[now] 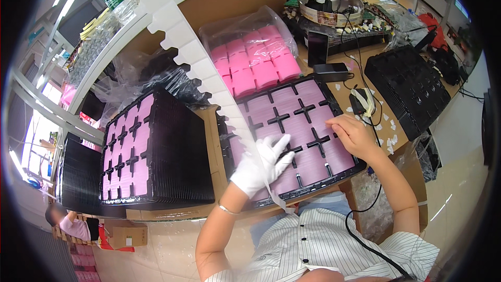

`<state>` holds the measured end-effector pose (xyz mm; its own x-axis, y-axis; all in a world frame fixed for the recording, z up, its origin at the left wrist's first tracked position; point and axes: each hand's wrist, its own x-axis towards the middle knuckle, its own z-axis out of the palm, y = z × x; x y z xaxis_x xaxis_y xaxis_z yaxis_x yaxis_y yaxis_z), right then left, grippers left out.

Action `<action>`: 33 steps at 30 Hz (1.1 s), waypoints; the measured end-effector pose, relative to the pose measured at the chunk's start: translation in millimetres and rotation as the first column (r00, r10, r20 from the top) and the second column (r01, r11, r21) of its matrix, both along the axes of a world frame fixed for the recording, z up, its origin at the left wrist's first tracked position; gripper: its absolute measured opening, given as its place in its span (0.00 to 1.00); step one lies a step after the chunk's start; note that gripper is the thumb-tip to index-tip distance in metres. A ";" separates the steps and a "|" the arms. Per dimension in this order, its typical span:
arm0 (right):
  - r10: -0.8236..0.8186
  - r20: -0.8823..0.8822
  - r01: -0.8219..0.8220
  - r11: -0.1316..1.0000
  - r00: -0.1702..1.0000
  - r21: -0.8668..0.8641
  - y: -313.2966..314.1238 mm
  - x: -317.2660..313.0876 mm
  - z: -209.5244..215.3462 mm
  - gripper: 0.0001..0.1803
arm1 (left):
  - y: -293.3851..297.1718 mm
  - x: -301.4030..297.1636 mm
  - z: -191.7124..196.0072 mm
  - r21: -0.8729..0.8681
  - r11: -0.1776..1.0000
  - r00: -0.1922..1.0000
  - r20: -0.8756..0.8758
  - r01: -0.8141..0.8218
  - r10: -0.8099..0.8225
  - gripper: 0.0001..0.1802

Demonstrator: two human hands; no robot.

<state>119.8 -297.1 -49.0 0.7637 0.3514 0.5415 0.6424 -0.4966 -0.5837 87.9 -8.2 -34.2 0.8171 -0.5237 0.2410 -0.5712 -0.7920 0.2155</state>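
Note:
In front of me lies a black tray [280,120] with cross-shaped dividers and pink-purple sheets in its compartments. My left hand [262,164], in a white glove, rests on the tray's near left part with its fingers spread. A white strip with a notched edge [180,36] runs down from the upper left and passes by that hand. Above the tray's right side is my bare right hand [355,134], its thumb and fingers pinched together. Whatever sits between those fingertips, if anything, is too small to make out.
A tall stack of black trays [180,151] stands left. Behind my tray, pink foam pads [255,62] lie in clear plastic. Right are more black trays [407,91], a phone [317,48], cables, white scraps [389,141] and a round tin [331,8]. Another person [73,225] is far left.

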 end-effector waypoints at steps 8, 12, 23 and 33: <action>-0.064 0.076 0.072 0.992 0.995 -0.106 -15.2 -44.8 5.8 0.08 | -51.7 -33.3 -6.3 0.254 0.964 0.977 -0.177 -0.074 0.121 0.42; 0.064 0.097 -0.039 0.971 0.993 -0.237 -18.6 -44.1 -6.6 0.11 | -56.0 -43.2 -2.1 0.260 0.965 0.976 -0.191 -0.048 0.100 0.42; 0.091 0.095 -0.075 0.984 0.991 -0.160 -48.8 -70.2 9.2 0.08 | -41.0 -59.4 -5.0 0.131 0.990 0.979 -0.190 -0.051 0.076 0.43; 0.096 -0.058 -0.102 0.988 0.994 -0.112 106.5 -67.8 -14.0 0.13 | -20.2 -99.1 8.3 -0.138 0.990 0.999 -0.048 -0.019 0.012 0.29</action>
<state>52.0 -190.6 -63.0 0.7480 0.4843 0.4538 0.6621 -0.4974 -0.5605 -11.3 -28.4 -25.9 0.8372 -0.4751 0.2710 -0.5455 -0.7615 0.3501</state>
